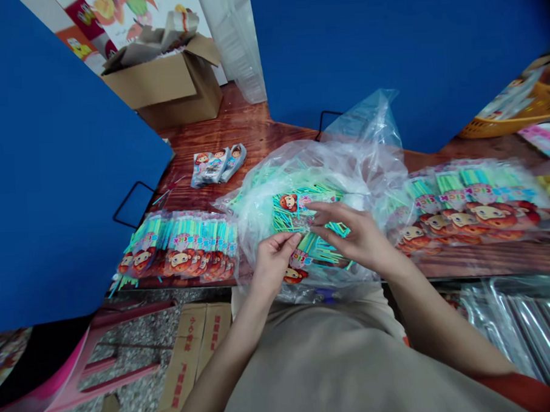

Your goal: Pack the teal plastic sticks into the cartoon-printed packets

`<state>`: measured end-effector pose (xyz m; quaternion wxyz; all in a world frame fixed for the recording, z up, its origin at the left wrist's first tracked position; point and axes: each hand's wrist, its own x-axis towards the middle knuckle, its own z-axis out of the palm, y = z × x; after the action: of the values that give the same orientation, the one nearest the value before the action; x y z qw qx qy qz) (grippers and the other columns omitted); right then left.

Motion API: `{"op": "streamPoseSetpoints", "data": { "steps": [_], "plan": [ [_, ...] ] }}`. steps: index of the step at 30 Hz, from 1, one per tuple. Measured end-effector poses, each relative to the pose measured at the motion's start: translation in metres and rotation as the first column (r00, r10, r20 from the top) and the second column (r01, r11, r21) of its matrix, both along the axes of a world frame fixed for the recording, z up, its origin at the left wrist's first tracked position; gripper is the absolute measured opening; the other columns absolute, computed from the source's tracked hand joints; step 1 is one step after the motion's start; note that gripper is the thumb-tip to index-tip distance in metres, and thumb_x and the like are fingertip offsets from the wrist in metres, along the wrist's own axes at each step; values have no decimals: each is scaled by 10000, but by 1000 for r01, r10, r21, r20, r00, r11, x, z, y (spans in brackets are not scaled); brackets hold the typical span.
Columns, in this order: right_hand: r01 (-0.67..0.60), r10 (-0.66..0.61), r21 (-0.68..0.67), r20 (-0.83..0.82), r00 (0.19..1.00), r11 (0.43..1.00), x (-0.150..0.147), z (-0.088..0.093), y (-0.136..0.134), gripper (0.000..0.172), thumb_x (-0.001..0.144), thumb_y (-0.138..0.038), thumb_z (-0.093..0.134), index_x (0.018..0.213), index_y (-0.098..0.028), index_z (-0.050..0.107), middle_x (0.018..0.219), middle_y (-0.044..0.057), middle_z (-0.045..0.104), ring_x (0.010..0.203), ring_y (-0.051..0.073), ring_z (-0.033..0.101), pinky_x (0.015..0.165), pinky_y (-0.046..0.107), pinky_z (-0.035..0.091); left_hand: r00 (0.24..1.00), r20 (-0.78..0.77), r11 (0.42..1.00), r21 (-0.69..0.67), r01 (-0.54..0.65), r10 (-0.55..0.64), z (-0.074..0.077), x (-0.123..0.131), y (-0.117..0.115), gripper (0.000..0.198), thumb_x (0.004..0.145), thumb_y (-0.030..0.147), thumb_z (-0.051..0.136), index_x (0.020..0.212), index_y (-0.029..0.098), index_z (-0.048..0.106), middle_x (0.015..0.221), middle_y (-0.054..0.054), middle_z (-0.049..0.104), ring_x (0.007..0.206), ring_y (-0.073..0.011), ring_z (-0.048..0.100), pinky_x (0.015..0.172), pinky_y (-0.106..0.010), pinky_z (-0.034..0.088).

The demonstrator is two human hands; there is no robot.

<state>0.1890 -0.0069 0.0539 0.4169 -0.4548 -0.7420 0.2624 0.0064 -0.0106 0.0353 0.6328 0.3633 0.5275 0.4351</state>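
Left hand (272, 262) and right hand (351, 233) both pinch one stick packet (309, 248) over plastic bag (346, 160); a firm edge grip likely keeps sticks aligned.

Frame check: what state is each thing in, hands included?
Cardboard box: open, flaps up.
Plastic bag: open, green sticks inside.
Held packet: pinched between both hands.
Left hand: closed on held packet.
Right hand: closed on held packet.
Left packet row: lying overlapped.
Right packet row: lying overlapped.

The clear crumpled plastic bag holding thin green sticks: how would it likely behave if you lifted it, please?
The clear crumpled plastic bag looks thin, so probably floppy. The thin green sticks lie loose inside and would likely shift.
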Motion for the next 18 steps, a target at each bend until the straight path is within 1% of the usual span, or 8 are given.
{"op": "streamPoseSetpoints", "data": {
  "steps": [2,4,7,9,11,13,15,18],
  "plan": [
    [-37,36,-96,-17,999,995,0,-2,-1,373,955,-280,567,1327,-293,588,1092,49,730,944,205,716,886,407,582,1000,-1,1000,22,-15,15,-1,3,1,308,615,425,848,710,149,753,607,12,648,535,-96,495,533,-222,402],
    [-26,16,-143,-71,997,989,0,-4,0,373,947,-298,582,1319,-287,594,1067,48,738,942,206,721,849,388,598,999,31,1000,11,-27,27,-1,6,1,304,611,419,853,707,150,751,613,11,655,548,-99,510,555,-225,416],
    [20,-46,-156,-168,985,988,1,-7,3,406,919,-323,630,1317,-259,588,990,49,753,928,209,725,782,345,606,994,97,999,-22,-45,47,-2,9,1,306,607,410,861,721,148,752,652,0,683,582,-105,541,597,-231,446],
    [3,-29,-152,-169,985,988,1,-9,7,378,909,-331,643,1278,-256,616,1014,54,756,931,208,725,779,337,601,991,114,997,-29,-66,69,-2,10,1,321,592,415,870,712,145,746,643,3,676,583,-102,538,593,-228,444],
    [-4,-21,-141,-171,985,990,0,-12,10,350,896,-334,662,1236,-256,644,1027,53,756,923,204,726,812,349,592,991,116,997,-42,-68,72,-3,9,1,345,583,428,874,728,144,743,641,7,669,573,-100,533,576,-227,436],
    [32,-61,-131,-225,972,991,-1,-15,13,353,879,-338,686,1217,-244,649,974,46,757,884,199,729,833,363,585,994,97,998,-54,-43,49,-3,8,1,374,553,401,895,782,146,745,666,10,675,580,-98,542,582,-225,436],
    [51,-86,-128,-284,955,990,-4,-16,15,368,863,-343,708,1208,-229,645,922,39,753,849,196,729,821,360,583,998,68,997,-72,19,-14,-5,5,0,403,512,369,917,792,144,735,655,14,667,576,-101,550,586,-229,439],
    [52,-89,-132,-295,951,990,-7,-16,14,373,896,-348,667,1246,-232,615,896,37,745,833,190,725,718,311,577,996,34,993,-80,90,-88,-7,2,0,386,512,388,913,723,143,702,600,24,630,546,-102,534,564,-231,423]
  ]
}}
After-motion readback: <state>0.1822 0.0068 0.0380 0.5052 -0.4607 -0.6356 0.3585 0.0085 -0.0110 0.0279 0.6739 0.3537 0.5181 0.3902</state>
